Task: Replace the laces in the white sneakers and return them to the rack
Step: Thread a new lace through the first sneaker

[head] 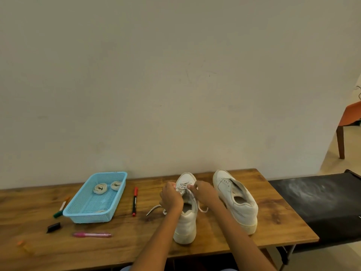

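Sneakers of white, smooth leather-like material stand on the wooden table [224,257], a wide plank top with dark grain and knots, pushed against a plain pale wall. Taking the laced sneaker [185,223] as the landmark: it stands near the table's middle, toe toward the wall and heel toward the person, with a thick off-white sole. Just to its right, apart from it, the second sneaker [237,202] leans on its side with its opening gaping and its eyelets bare. Farther right, past the table's end, lies a black bench surface [320,204] dusted with pale smears, and beyond that an orange chair [349,116] on a dark wooden leg.

Well to the left of the laced sneaker sits a light blue basket [78,209], rectangular, of fine plastic mesh, holding two rolled cream laces [100,188]. Between basket and sneaker lies a red-and-black marker [134,201], pointing toward the wall. Left of the basket lies a green-tipped marker [61,207]; nearer the person are a small black cap-like piece [53,227] and a pink translucent pen [92,235].

Both forearms reach forward over the sneaker's heel. The left hand [171,196] curls over the sneaker's left side, fingers pinching the flat white lace [183,186] at the eyelets. The right hand [204,194] mirrors it, fingertips pinched on the same lace at the tongue. Loose lace ends trail onto the table on either side.
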`<state>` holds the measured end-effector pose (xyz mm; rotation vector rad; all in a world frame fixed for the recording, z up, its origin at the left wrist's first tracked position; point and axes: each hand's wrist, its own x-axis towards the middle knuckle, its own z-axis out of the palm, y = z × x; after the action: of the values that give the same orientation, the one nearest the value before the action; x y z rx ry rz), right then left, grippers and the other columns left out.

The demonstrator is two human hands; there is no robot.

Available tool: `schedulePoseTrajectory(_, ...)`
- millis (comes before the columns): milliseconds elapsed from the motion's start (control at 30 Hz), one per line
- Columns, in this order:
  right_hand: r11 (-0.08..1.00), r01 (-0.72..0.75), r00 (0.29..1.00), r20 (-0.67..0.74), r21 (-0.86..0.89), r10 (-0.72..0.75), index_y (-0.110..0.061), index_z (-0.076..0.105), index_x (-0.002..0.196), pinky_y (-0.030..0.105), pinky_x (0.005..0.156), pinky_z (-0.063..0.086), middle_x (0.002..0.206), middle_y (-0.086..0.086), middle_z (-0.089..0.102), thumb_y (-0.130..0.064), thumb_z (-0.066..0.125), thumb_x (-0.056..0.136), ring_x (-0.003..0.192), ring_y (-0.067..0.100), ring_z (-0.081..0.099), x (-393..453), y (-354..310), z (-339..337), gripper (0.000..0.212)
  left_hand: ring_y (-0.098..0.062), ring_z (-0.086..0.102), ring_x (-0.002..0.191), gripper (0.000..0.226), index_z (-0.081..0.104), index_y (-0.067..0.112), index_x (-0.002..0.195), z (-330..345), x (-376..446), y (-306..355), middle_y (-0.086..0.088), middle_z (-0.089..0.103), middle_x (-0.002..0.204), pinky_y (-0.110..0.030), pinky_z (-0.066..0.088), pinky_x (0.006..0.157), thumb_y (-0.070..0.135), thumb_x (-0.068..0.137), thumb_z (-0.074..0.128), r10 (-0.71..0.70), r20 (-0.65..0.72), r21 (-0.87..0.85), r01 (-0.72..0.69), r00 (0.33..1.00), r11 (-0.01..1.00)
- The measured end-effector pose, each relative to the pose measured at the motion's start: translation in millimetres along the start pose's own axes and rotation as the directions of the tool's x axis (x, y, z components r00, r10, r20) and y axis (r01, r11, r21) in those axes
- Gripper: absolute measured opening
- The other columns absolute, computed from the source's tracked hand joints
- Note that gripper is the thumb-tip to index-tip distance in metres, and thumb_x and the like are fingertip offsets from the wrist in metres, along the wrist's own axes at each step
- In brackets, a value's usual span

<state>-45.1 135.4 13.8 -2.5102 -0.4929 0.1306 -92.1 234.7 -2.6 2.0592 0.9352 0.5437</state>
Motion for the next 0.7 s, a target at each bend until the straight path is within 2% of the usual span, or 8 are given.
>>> schedulePoseTrajectory(67, 0.999, -0.012, 1.0, 0.019, -0.036, 0.013, -0.015, 0.05, 0.075, 0.028, 0.068, 0.041, 0.076, 0.0, 0.054, -0.041, 0.044, 0.097, 0.065, 0.012, 0.048, -1.3, -0.9, 1.0, 0.034, -0.025, 0.053, 0.105, 0.023, 0.06, 0.013, 0.101, 1.2, 1.1, -2.0, -0.006, 0.061, 0.11, -0.043, 0.046, 0.089, 0.012, 0.097, 0.038, -0.021, 0.0, -0.02, 0.021, 1.0, 1.0)
schedulePoseTrajectory(100, 0.999, -0.034, 0.999, -0.028, 0.001, 0.034, -0.015, 0.05, 0.075, 0.028, 0.069, 0.04, 0.077, 0.0, 0.055, -0.038, 0.043, 0.098, 0.067, 0.014, 0.05, -0.7, 0.8, -2.2, 0.034, -0.025, 0.053, 0.104, 0.023, 0.061, 0.014, 0.099, 1.6, 1.2, -2.6, -0.006, 0.062, 0.109, -0.042, 0.046, 0.089, 0.011, 0.097, 0.038, -0.031, 0.0, -0.032, 0.031, 1.0, 0.999)
schedulePoseTrajectory(200, 0.977, -0.18, 0.946, -0.251, 0.119, 0.205, -0.006, 0.059, 0.102, 0.028, 0.074, 0.035, 0.103, 0.009, 0.065, -0.033, 0.039, 0.1, 0.097, 0.025, 0.059, 0.9, 11.3, -16.6, 0.033, -0.025, 0.053, 0.103, 0.023, 0.059, 0.015, 0.093, 1.4, 1.6, -3.5, -0.005, 0.062, 0.105, -0.04, 0.044, 0.088, 0.007, 0.096, 0.038, -0.049, 0.006, -0.059, 0.05, 0.999, 0.997)
schedulePoseTrajectory(300, 0.968, -0.235, 0.941, -0.271, -0.093, 0.203, -0.011, 0.054, 0.115, 0.031, 0.082, 0.041, 0.114, 0.01, 0.062, -0.031, 0.044, 0.097, 0.107, 0.027, 0.058, -2.2, 18.6, -17.1, 0.029, -0.026, 0.055, 0.101, 0.019, 0.062, 0.012, 0.092, 3.1, 4.2, -5.7, -0.006, 0.064, 0.102, -0.04, 0.046, 0.086, 0.01, 0.095, 0.044, -0.056, 0.01, -0.107, 0.057, 0.998, 0.993)
schedulePoseTrajectory(400, 0.982, -0.089, 0.987, -0.146, -0.168, 0.065, -0.016, 0.054, 0.125, 0.034, 0.092, 0.044, 0.122, 0.009, 0.056, -0.028, 0.045, 0.097, 0.113, 0.025, 0.054, -2.0, 19.8, -14.1, 0.032, -0.028, 0.059, 0.098, 0.016, 0.065, 0.006, 0.092, 4.6, 7.1, -8.5, -0.01, 0.067, 0.101, -0.037, 0.048, 0.08, 0.017, 0.094, 0.054, -0.037, 0.069, -0.129, 0.046, 0.997, 0.991)
schedulePoseTrajectory(500, 0.985, 0.096, 0.995, -0.025, -0.143, -0.101, -0.02, 0.056, 0.128, 0.029, 0.091, 0.045, 0.126, 0.007, 0.052, -0.027, 0.046, 0.098, 0.109, 0.022, 0.057, -1.9, 11.5, -11.5, 0.033, -0.033, 0.061, 0.099, 0.029, 0.068, -0.001, 0.096, 2.7, 10.7, -7.6, -0.018, 0.069, 0.101, -0.04, 0.048, 0.081, 0.025, 0.093, 0.056, -0.022, 0.198, -0.007, 0.024, 0.98, 1.0)
schedulePoseTrajectory(633, 0.951, 0.134, 0.989, -0.018, -0.278, -0.145, -0.012, 0.061, 0.115, 0.028, 0.086, 0.048, 0.116, 0.008, 0.054, -0.024, 0.044, 0.099, 0.098, 0.021, 0.058, -1.0, 3.8, -5.2, 0.026, -0.037, 0.06, 0.103, 0.037, 0.067, -0.004, 0.101, 0.9, 15.8, -5.3, -0.021, 0.067, 0.104, -0.041, 0.05, 0.081, 0.03, 0.093, 0.056, -0.041, 0.268, 0.101, 0.014, 0.962, 0.995)
schedulePoseTrajectory(700, 0.943, 0.151, 0.988, 0.002, -0.296, -0.157, -0.008, 0.062, 0.097, 0.025, 0.073, 0.046, 0.1, 0.007, 0.057, -0.021, 0.04, 0.099, 0.083, 0.018, 0.056, 2.5, 4.0, -4.1, 0.026, -0.035, 0.061, 0.103, 0.036, 0.067, -0.001, 0.104, 0.8, 16.9, -3.8, -0.019, 0.067, 0.107, -0.039, 0.05, 0.08, 0.032, 0.094, 0.055, -0.076, 0.276, 0.142, 0.038, 0.958, 0.989)
